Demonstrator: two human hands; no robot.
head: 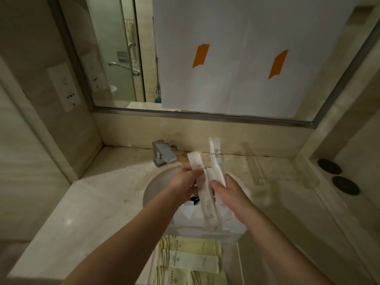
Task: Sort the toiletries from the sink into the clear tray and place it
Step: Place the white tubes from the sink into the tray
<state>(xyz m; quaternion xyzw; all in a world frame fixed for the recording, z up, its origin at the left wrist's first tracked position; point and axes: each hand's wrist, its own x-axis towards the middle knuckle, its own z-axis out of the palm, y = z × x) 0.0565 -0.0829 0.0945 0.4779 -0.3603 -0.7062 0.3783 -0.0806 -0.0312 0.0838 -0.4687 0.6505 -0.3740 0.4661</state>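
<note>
Four yellow-green sachets lie flat in the clear tray at the near edge of the tabletop, in rows. The tray's walls are hard to see, because they are transparent.

Just behind the tray is the sink, a round basin set in the marble tabletop. Some white packets and a small dark item lie inside it, partly hidden by the arms; what the dark item is, I cannot tell.

Both hands are above the sink. The left hand pinches a long white pack near its upper end, fingers curled around it; the pack hangs tilted, with its lower end over the basin. The right hand holds a second long pack, thumb on the front and fingers behind it, and this pack points up and away. The two packs are close, and they cross near the hands.

Behind the hands stands the faucet, at the back rim of the sink. Two dark round discs lie on the ledge far right. On the wall is a mirror, mostly covered by white paper fixed with orange tape.
</note>
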